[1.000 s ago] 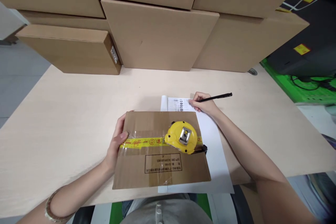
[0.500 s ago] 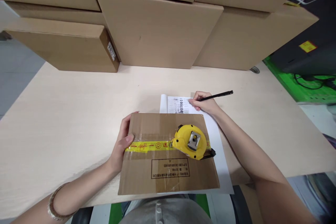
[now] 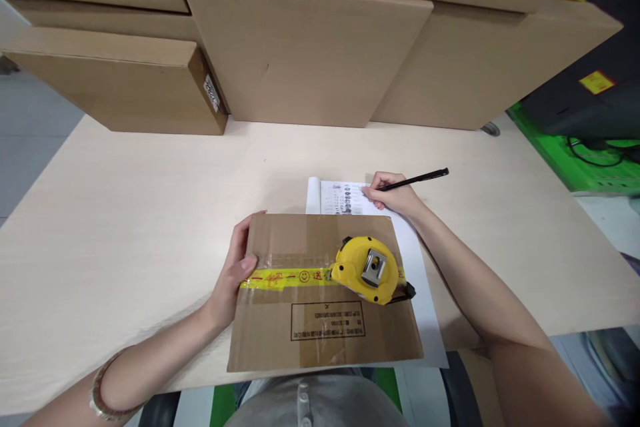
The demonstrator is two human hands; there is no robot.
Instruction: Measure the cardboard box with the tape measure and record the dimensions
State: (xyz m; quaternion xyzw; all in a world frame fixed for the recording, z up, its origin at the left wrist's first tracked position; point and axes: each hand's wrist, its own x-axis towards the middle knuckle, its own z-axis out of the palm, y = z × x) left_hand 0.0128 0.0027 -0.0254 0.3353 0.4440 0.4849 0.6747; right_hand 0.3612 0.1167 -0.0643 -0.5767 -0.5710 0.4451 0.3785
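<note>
My left hand (image 3: 237,273) grips the left edge of a cardboard box (image 3: 280,240), thumb on top and the other fingers partly hidden behind it. A strip of yellow printed tape crosses the box. On its right half lies a yellow tape measure (image 3: 367,270) with a metal clip and a black strap. Under the box a sheet of paper (image 3: 425,313) sticks out at the far and right sides, with handwritten rows near its top and a rolled left edge. My right hand (image 3: 393,193) is closed around a black pen (image 3: 420,179), its tip hidden by the fingers over the paper.
Large cardboard boxes (image 3: 305,47) are stacked along the back of the pale table (image 3: 150,213). A flatter box (image 3: 150,97) with a label stands at the back left. Beyond the right edge are a dark case (image 3: 590,107) and a cable on a green surface.
The view has shifted slightly. My right hand with the pen stays at the top of the paper, and my left hand keeps its grip on the box.
</note>
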